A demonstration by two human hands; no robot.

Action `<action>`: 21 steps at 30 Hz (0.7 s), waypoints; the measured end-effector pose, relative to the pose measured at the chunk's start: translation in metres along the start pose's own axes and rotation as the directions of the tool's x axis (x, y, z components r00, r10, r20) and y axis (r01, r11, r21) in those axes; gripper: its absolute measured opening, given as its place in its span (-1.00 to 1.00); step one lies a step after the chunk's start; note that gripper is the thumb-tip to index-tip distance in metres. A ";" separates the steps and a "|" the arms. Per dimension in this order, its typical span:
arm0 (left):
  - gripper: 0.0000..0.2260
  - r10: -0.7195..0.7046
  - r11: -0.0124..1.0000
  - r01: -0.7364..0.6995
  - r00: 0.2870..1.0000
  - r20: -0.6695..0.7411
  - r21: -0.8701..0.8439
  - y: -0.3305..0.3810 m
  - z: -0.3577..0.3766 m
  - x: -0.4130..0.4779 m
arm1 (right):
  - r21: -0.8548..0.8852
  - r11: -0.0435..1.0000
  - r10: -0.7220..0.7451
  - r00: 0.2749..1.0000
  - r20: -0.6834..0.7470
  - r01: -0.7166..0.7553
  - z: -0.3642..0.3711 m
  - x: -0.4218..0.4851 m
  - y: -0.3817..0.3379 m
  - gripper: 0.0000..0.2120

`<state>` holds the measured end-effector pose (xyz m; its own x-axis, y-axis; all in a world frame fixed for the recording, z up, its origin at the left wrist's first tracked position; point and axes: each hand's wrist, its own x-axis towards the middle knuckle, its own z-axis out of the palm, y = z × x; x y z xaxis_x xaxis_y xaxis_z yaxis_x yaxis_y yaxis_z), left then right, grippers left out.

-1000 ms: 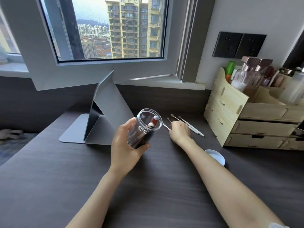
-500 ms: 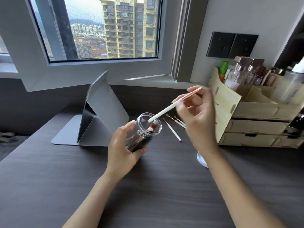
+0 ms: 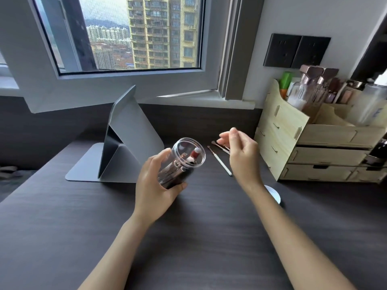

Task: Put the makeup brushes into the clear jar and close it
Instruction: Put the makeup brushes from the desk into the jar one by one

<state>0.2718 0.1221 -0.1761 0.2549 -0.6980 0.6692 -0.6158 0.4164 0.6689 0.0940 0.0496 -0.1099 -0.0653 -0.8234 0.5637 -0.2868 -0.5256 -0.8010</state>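
My left hand (image 3: pixel 156 190) grips the clear jar (image 3: pixel 180 164) above the dark desk, tilted with its open mouth toward the upper right. Several brushes stand inside it, one with a red and white end. My right hand (image 3: pixel 240 155) hovers just right of the jar with fingers apart and nothing in it. Behind that hand, a white-handled makeup brush (image 3: pixel 221 162) lies on the desk, with one or two more brushes (image 3: pixel 218 145) partly hidden by my fingers. The white jar lid (image 3: pixel 274 195) lies on the desk, partly covered by my right forearm.
A grey folded tablet stand (image 3: pixel 121 147) sits left of the jar. A wooden drawer organiser (image 3: pixel 314 143) with bottles on top fills the right side. The window sill and dark back panel close off the rear of the desk (image 3: pixel 62 227).
One second ago my right hand picked a white-handled brush off the desk; half a second ago it slid it into the jar. Now that brush is in the jar and the hand is empty.
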 end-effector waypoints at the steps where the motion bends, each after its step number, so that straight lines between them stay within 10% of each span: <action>1: -0.25 -0.010 1.000 0.010 1.000 -0.007 -0.010 0.001 0.000 0.000 | -0.190 0.981 0.028 1.000 -0.013 -0.030 0.003 0.009 0.017 -0.72; 5: -0.24 -0.039 0.999 0.039 0.999 -0.011 -0.033 0.003 -0.001 0.001 | -0.740 0.672 0.256 0.936 0.240 0.006 0.023 0.028 0.066 -0.71; 14: -0.28 -0.074 0.996 0.071 0.996 -0.043 -0.052 -0.001 -0.004 0.003 | -0.886 0.431 0.336 0.881 0.334 0.172 0.051 0.033 0.080 -0.76; 17: -0.26 -0.089 0.994 0.085 0.995 -0.046 -0.072 -0.003 -0.005 0.002 | -0.845 0.485 0.322 0.853 0.412 0.225 0.051 0.025 0.067 -0.80; 21: -0.25 -0.091 0.994 0.088 0.995 -0.043 -0.059 -0.002 -0.004 0.002 | -0.533 0.846 0.223 0.915 0.337 -0.010 0.026 0.016 0.035 -0.89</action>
<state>0.2767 0.1217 -0.1748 0.3417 -0.7070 0.6192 -0.5457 0.3871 0.7432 0.1082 0.0128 -0.1340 0.1981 -0.9425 0.2693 -0.7517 -0.3224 -0.5753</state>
